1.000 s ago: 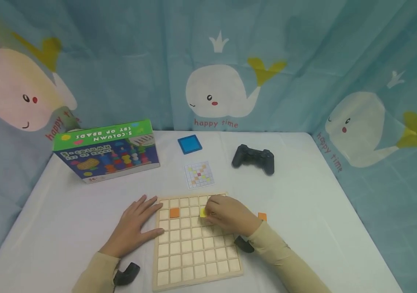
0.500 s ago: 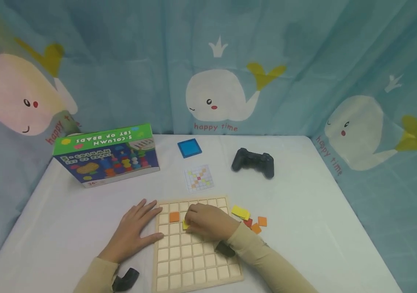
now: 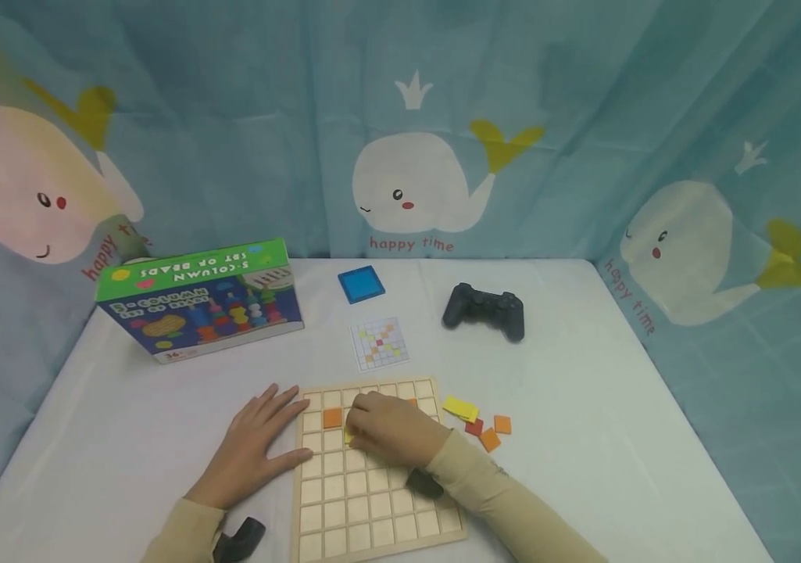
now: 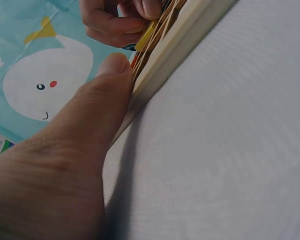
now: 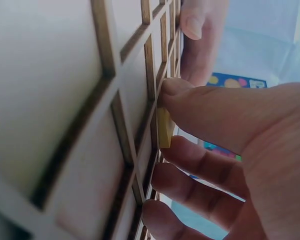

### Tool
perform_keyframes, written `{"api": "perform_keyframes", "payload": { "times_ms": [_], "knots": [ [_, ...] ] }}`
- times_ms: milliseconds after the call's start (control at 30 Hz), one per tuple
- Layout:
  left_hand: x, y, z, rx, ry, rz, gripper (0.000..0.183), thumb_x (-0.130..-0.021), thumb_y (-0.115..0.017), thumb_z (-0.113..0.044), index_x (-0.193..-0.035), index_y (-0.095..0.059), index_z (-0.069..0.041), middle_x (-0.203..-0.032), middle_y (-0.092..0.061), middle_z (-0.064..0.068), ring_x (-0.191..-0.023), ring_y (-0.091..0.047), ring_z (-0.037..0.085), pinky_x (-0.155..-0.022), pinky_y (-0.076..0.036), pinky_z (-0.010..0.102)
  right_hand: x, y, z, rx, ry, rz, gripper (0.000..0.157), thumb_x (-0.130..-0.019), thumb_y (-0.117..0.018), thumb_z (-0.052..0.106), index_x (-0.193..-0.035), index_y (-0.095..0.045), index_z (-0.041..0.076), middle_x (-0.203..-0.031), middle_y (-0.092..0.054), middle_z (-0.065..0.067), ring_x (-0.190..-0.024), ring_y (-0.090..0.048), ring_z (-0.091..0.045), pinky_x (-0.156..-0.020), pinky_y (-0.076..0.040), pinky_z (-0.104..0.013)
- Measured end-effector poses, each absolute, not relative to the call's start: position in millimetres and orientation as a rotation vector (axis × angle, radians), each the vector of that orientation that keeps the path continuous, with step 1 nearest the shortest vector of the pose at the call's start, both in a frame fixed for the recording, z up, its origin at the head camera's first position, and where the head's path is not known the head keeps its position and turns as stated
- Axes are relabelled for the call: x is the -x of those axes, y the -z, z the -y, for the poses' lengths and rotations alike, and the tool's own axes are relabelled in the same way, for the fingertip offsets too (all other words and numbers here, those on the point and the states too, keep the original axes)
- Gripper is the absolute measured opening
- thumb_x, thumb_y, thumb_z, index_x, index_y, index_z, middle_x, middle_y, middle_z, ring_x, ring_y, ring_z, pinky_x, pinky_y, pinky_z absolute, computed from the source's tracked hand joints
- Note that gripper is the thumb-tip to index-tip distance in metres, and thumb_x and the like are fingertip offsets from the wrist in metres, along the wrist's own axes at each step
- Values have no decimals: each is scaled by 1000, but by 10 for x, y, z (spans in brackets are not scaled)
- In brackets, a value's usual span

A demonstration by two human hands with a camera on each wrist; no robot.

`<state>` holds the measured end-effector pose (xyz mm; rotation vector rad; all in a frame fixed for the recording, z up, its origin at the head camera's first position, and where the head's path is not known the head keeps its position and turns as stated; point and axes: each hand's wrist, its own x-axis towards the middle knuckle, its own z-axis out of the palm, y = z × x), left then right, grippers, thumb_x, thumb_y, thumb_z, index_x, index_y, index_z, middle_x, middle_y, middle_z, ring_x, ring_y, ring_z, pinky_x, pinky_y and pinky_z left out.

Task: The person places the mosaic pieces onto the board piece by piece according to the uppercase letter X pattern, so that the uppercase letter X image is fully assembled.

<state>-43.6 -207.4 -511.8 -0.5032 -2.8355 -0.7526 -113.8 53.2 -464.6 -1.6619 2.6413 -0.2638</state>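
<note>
A wooden grid board (image 3: 335, 514) lies on the white table. My left hand (image 3: 248, 450) rests at its left edge, fingers spread, with the thumb touching the rim. Over the upper part of the board, my right hand (image 3: 400, 426) pinches a yellow square tile (image 5: 165, 127) between thumb and index finger. In the right wrist view the tile stands at the grid dividers; whether it sits fully in a cell is hard to tell. One orange tile (image 3: 332, 417) fills a cell near the upper left. Another orange tile (image 3: 412, 402) shows partly behind my right hand.
Right of the board lie loose yellow tiles (image 3: 460, 408), a red tile (image 3: 473, 427) and orange tiles (image 3: 502, 424). Beyond it are a printed pattern card (image 3: 380, 342), a blue square (image 3: 361, 284), a black game controller (image 3: 484, 310) and a toy box (image 3: 203, 301).
My right hand has moved left and nearer me across the board with the yellow tile, then nearly stopped. The loose tiles on the right came into sight. My left hand stays put.
</note>
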Motion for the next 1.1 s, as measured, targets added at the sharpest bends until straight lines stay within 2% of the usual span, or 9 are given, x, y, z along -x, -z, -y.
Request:
{"api": "perform_keyframes", "payload": {
  "times_ms": [767, 1100],
  "knots": [
    [444, 5097, 2074, 490, 764, 2866, 74, -78, -70, -58, -141, -48, -25, -151, -40, 1, -142, -26, 35, -112, -22, 59, 1127, 4596, -546, 1703, 277, -2628, 11, -91, -65, 32, -97, -64, 22, -96, -59, 10, -85, -54, -3, -73, -48, -14],
    [443, 5093, 2076, 484, 761, 2876, 74, -78, -69, -59, -141, -48, -25, -151, -39, 1, -142, -26, 34, -113, -21, 57, 1066, 4597, -518, 1782, 104, -2714, 8, -91, -63, 27, -98, -66, 22, -93, -60, 12, -80, -53, -4, -64, -47, -13]
  ]
}}
